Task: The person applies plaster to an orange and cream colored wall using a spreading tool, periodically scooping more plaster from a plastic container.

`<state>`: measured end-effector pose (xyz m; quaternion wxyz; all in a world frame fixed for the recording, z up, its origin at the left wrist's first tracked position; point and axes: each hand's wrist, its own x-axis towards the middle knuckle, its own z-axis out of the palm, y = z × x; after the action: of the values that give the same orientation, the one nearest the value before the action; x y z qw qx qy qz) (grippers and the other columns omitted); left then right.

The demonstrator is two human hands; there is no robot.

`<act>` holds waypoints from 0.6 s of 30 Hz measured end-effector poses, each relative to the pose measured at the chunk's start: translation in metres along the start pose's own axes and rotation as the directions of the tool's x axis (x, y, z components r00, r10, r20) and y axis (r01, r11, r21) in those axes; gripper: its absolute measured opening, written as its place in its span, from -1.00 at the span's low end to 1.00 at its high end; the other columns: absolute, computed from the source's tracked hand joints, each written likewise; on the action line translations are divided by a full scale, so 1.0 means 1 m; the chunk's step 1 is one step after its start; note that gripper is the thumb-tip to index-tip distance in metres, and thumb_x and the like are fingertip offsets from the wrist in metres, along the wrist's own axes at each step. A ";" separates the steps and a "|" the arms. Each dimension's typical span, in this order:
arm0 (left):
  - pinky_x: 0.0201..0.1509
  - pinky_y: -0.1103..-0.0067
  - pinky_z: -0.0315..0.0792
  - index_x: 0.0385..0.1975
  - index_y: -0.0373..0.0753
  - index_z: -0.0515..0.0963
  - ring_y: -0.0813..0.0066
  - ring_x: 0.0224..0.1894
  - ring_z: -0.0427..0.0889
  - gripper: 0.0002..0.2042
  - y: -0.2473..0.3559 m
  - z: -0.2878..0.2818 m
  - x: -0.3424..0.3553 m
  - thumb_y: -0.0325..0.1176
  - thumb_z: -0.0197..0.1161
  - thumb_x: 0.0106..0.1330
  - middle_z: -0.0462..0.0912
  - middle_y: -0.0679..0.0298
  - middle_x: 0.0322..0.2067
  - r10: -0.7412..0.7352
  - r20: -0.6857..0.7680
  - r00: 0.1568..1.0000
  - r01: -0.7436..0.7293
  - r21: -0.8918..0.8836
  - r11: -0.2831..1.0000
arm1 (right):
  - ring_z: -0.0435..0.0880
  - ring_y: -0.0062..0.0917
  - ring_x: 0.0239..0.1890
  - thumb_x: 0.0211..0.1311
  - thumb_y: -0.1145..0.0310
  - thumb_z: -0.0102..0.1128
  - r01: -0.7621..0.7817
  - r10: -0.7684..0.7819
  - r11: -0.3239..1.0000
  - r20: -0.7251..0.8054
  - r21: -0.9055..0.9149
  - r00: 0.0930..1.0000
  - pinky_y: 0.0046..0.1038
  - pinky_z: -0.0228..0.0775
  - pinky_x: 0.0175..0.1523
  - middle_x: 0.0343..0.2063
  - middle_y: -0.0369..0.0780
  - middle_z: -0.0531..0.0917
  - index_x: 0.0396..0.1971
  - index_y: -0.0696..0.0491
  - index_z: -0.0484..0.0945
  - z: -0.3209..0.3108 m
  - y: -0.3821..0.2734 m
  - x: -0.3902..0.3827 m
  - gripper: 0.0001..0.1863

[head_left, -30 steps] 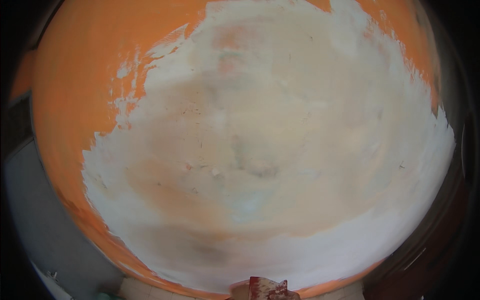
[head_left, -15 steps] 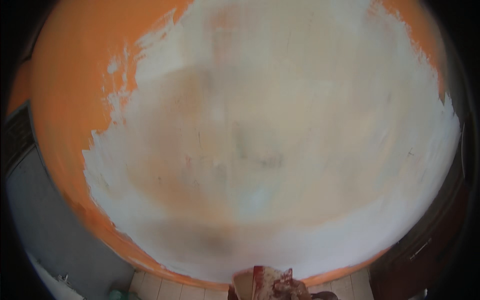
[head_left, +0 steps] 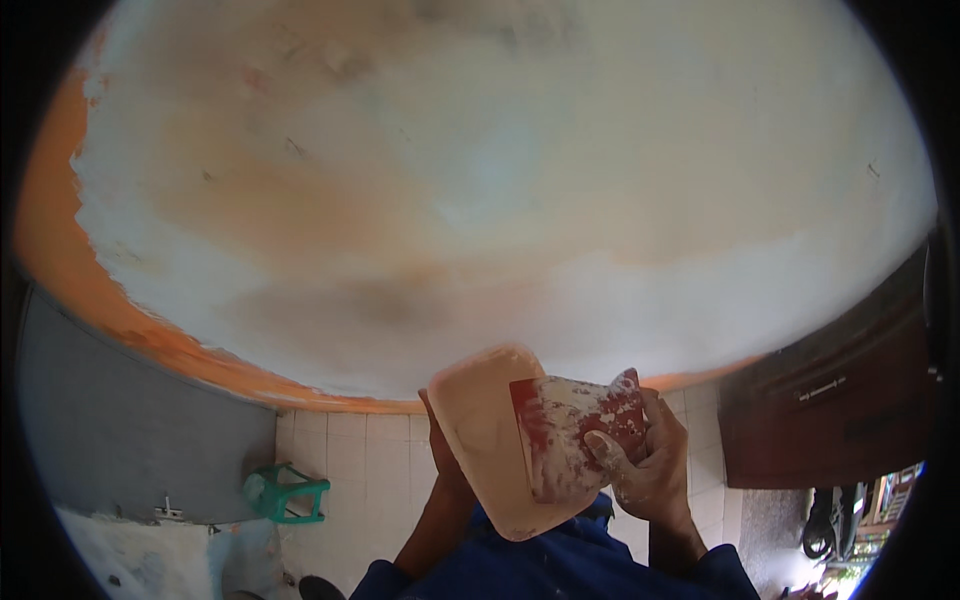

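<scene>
Fingers of the right hand (head_left: 652,462) pinch the red scraper (head_left: 552,425); just left, partly behind it, the beige tray (head_left: 482,430) slants lengthwise toward lower right, held by the left hand (head_left: 443,452), whose fingers are mostly hidden.

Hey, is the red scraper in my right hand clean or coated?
Partly coated: pale residue smears the face of the red scraper, with bare red patches between.

Crusty white paste (head_left: 556,425) roughens the face of a red scraper (head_left: 625,425), while a tan tray (head_left: 484,362) looks smooth and matt. The wall (head_left: 600,250) wears a chalky, patchy white-and-beige finish over flat orange paint (head_left: 45,230); blue cloth clothing (head_left: 540,570), a green plastic stool (head_left: 300,487) and smooth pale tiles (head_left: 345,450).
</scene>
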<state>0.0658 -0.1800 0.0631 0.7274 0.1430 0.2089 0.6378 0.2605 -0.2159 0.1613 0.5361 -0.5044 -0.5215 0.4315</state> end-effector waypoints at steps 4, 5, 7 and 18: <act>0.10 0.46 0.34 0.09 -0.21 0.25 0.40 0.02 0.41 -0.40 0.001 0.014 0.003 0.16 -0.38 0.33 0.40 0.21 0.00 0.009 -0.032 0.999 -0.006 0.083 0.996 | 0.63 -0.46 -0.37 -0.02 0.50 0.25 0.097 -0.102 0.984 -0.023 -0.149 0.995 -0.51 0.44 -0.31 -0.40 -0.06 0.58 -0.16 0.33 0.36 0.001 0.004 0.002 -0.59; 0.10 0.47 0.35 0.09 -0.21 0.26 0.41 0.01 0.41 -0.41 0.000 0.014 -0.001 0.16 -0.38 0.33 0.40 0.22 -0.01 0.005 -0.031 1.000 -0.004 0.053 0.999 | 0.64 -0.46 -0.37 -0.02 0.51 0.25 0.114 -0.122 0.979 -0.038 -0.171 0.992 -0.50 0.44 -0.32 -0.40 -0.06 0.58 -0.16 0.32 0.36 0.002 0.003 0.001 -0.59; 0.08 0.48 0.36 0.08 -0.21 0.27 0.41 0.00 0.42 -0.41 -0.022 -0.042 0.005 0.17 -0.37 0.33 0.41 0.22 -0.02 0.065 0.007 0.998 -0.065 0.161 0.985 | 0.63 -0.48 -0.32 0.01 0.53 0.22 0.101 -0.097 0.954 0.026 -0.282 0.995 -0.53 0.46 -0.27 -0.38 -0.07 0.60 -0.12 0.32 0.32 0.000 -0.003 -0.002 -0.58; 0.12 0.41 0.34 0.12 -0.21 0.21 0.36 0.07 0.37 -0.30 -0.026 -0.023 -0.019 0.28 -0.36 0.25 0.36 0.18 0.03 -0.044 0.152 0.987 0.083 -0.265 0.961 | 0.66 -0.28 -0.30 0.06 0.54 0.11 0.036 -0.005 0.949 0.098 -0.314 0.995 -0.46 0.49 -0.29 -0.36 0.02 0.61 -0.04 0.32 0.23 0.028 0.005 -0.025 -0.55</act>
<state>0.0751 -0.2043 0.0335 0.7735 0.0814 0.0710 0.6245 0.2305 -0.2378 0.1517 0.4273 -0.5568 -0.6142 0.3607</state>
